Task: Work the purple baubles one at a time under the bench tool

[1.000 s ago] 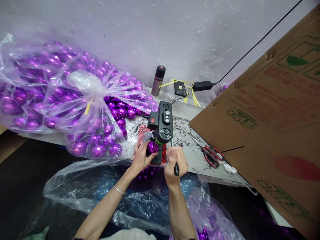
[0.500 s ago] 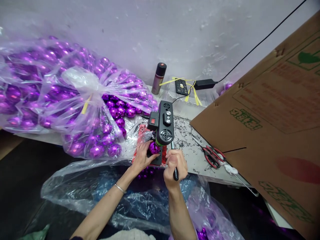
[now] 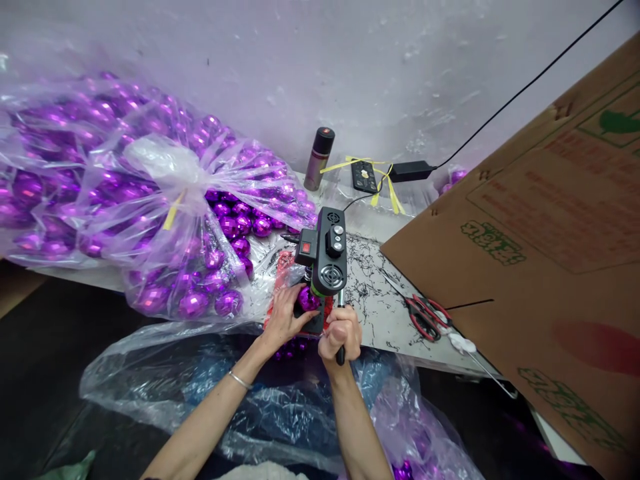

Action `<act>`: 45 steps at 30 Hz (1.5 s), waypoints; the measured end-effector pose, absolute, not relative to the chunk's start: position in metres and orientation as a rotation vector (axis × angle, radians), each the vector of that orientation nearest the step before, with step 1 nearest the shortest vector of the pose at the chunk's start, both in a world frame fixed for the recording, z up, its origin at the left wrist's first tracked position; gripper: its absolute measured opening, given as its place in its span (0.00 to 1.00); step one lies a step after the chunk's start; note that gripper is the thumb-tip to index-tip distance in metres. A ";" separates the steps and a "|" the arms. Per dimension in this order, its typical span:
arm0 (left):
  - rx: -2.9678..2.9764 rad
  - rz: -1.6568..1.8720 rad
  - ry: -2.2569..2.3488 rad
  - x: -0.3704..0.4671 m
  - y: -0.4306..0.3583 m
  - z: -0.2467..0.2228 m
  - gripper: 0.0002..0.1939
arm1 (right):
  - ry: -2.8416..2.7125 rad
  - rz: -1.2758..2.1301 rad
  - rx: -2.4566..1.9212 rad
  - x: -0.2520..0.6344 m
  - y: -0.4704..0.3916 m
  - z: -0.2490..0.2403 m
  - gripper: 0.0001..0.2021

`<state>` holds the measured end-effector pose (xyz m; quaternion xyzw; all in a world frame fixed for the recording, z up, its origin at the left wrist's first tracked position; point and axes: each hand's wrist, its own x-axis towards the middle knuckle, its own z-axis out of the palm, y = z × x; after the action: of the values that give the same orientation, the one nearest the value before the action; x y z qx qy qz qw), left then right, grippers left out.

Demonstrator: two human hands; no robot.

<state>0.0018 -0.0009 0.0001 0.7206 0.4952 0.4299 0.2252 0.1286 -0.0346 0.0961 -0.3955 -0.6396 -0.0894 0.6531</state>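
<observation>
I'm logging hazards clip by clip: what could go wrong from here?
The left hand holds a purple ball close by the machine, so it might get pinched if the lever in the right hand shifts suddenly. The round ball could also roll out of place. The scissors lie near the front edge of the table and might be knocked off.

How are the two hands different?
The left hand is spread around a purple faceted ball; the right hand makes a fist around a black lever handle. The left arm wears a silver bangle; the right arm shows none. Both hands are bare.
</observation>
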 end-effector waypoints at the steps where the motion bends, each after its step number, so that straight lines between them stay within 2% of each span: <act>1: 1.989 1.192 1.369 0.002 -0.001 -0.001 0.32 | -1.440 -0.203 -0.894 0.128 -0.034 0.093 0.19; 22: 1.935 1.191 1.302 0.006 0.014 -0.005 0.35 | -1.417 -0.184 -0.847 0.127 -0.026 0.077 0.21; 25: 1.915 1.171 1.321 0.009 0.015 -0.001 0.35 | -1.405 -0.158 -0.850 0.128 -0.026 0.092 0.21; 30: 2.019 1.207 1.251 0.002 -0.011 -0.004 0.33 | -1.377 0.003 -0.990 0.132 -0.030 0.143 0.20; 35: 2.267 1.213 1.234 -0.036 -0.031 0.015 0.49 | -1.363 0.079 -1.047 0.128 -0.037 0.157 0.21; 36: 2.290 1.197 1.301 -0.047 -0.024 0.026 0.46 | -1.360 0.073 -1.037 0.127 -0.037 0.154 0.22; 38: 2.271 1.098 1.588 -0.069 0.003 0.055 0.30 | -1.352 0.067 -1.022 0.125 -0.038 0.147 0.22; 39: 2.220 0.981 1.791 -0.080 0.020 0.070 0.26 | -1.346 0.066 -1.018 0.125 -0.038 0.144 0.22; 41: 2.055 0.600 2.121 -0.096 0.054 0.094 0.23 | -1.339 0.067 -1.008 0.125 -0.038 0.139 0.22; 45: 1.959 0.401 2.170 -0.110 0.102 0.111 0.25 | -1.335 0.080 -1.013 0.124 -0.038 0.136 0.20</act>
<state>-0.1099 0.1022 0.1105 0.6609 0.7320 0.1352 0.0952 0.1243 -0.0381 0.1358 -0.4490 -0.5920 0.0353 0.6683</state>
